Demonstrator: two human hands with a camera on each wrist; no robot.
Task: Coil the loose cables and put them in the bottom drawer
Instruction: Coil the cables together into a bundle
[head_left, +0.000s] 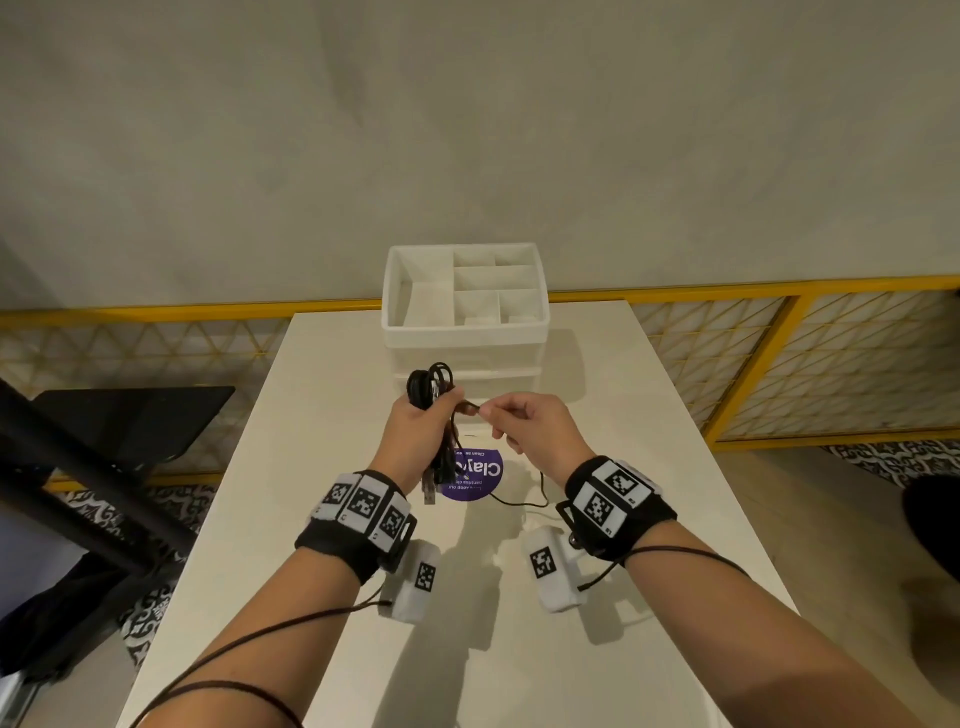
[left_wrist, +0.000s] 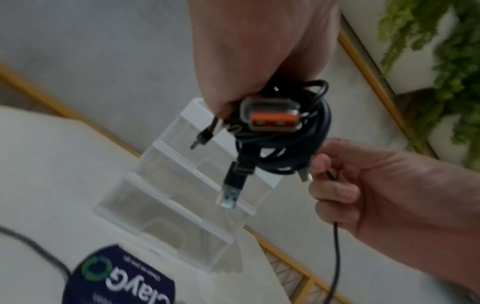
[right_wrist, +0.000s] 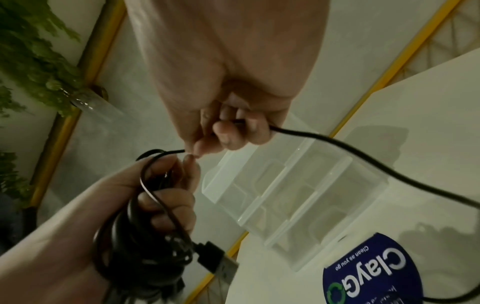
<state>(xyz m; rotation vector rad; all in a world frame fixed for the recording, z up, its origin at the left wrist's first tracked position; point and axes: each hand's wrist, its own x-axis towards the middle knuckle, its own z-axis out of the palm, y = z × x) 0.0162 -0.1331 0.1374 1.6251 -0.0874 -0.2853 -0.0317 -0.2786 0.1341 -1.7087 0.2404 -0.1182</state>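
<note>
My left hand (head_left: 423, 421) grips a bundle of coiled black cables (head_left: 430, 383) above the white table (head_left: 332, 467); several USB plugs (left_wrist: 272, 118) hang from the bundle. My right hand (head_left: 524, 421) pinches a thin black cable (right_wrist: 363, 156) just right of the bundle, and its loose end trails down onto the table. A translucent white drawer unit (head_left: 465, 332) stands behind the hands with its drawers closed. The left hand (right_wrist: 155, 195) and the right hand (left_wrist: 363, 185) nearly touch.
A round blue sticker (head_left: 475, 475) lies on the table under the hands. The drawer unit's top is an open divided tray (head_left: 467, 280). A yellow-framed lattice railing (head_left: 779, 358) runs behind the table. A dark chair or frame (head_left: 104, 441) stands at the left.
</note>
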